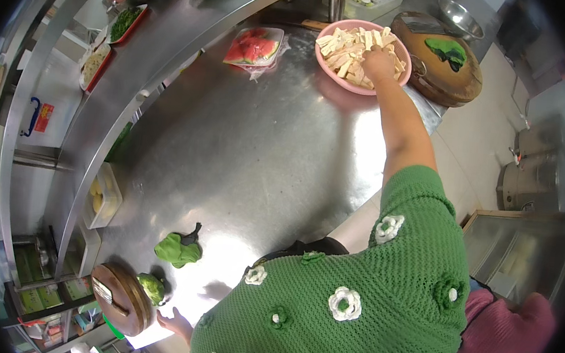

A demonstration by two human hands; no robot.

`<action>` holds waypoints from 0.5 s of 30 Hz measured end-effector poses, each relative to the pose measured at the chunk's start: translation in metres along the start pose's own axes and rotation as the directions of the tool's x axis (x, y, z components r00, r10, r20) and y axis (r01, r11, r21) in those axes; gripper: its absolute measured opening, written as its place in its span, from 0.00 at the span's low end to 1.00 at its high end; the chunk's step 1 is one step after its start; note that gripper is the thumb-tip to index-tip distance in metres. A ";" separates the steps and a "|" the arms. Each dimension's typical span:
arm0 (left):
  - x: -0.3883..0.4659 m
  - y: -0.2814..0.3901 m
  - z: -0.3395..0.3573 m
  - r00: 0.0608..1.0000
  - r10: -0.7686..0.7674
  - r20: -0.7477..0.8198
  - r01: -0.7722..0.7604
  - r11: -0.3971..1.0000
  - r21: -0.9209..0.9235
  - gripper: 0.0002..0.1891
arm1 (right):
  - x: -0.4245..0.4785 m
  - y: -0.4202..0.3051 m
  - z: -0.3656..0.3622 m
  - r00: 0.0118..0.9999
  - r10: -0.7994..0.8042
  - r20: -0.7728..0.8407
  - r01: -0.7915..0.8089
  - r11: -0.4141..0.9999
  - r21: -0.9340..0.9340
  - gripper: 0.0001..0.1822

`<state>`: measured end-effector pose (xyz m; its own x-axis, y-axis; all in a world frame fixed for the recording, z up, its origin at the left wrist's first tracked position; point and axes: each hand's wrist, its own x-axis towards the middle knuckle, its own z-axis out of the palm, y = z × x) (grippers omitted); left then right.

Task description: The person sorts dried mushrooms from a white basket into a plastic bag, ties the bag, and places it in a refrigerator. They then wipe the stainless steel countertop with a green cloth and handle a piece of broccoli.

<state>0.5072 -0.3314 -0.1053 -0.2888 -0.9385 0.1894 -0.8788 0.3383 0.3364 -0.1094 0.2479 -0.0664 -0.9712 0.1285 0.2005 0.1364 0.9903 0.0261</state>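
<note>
My right hand (379, 64) reaches into a pink plastic basket (339, 79) filled with pale cut strips (351, 49) of food. Its fingertips are hidden among the strips, so whether it grips any cannot be told. Low in the view, my left hand (176, 322) hangs at the table edge with fingers apart and nothing in it. Beside it lies a round wooden chopping board (125, 301) with a cleaver (109, 296) on top. A head of broccoli (151, 287) rests against the board's near side, and a crumpled green cloth item (177, 250) lies above the broccoli.
The steel table (244, 148) bears a wrapped pack of watermelon (254, 47). A second chopping board (437, 81) holds another green cloth (445, 52), with a metal bowl (460, 19) behind. Steel shelving (80, 159) runs along the left. A pink garment (500, 342) shows behind me.
</note>
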 end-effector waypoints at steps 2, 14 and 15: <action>0.001 0.007 0.001 1.000 -0.024 -0.012 0.023 0.999 -0.045 0.32 | 0.000 0.006 0.002 0.996 -0.078 -0.040 0.080 0.996 0.034 0.12; -0.010 0.233 -0.001 0.807 0.409 0.425 0.251 0.415 -0.875 0.18 | -0.145 -0.110 -0.105 0.883 -0.416 0.217 -0.267 -0.065 0.961 0.06; -0.019 0.258 -0.009 0.723 0.533 0.440 0.230 0.415 -0.880 0.18 | -0.172 -0.131 -0.114 0.861 -0.466 0.202 -0.277 -0.096 0.956 0.06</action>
<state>0.2891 -0.2259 -0.0140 -0.8443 -0.5284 -0.0897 -0.0969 -0.0141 0.9952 0.0618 0.0903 0.0076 -0.9397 -0.3400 -0.0373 0.0687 -0.0807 -0.9944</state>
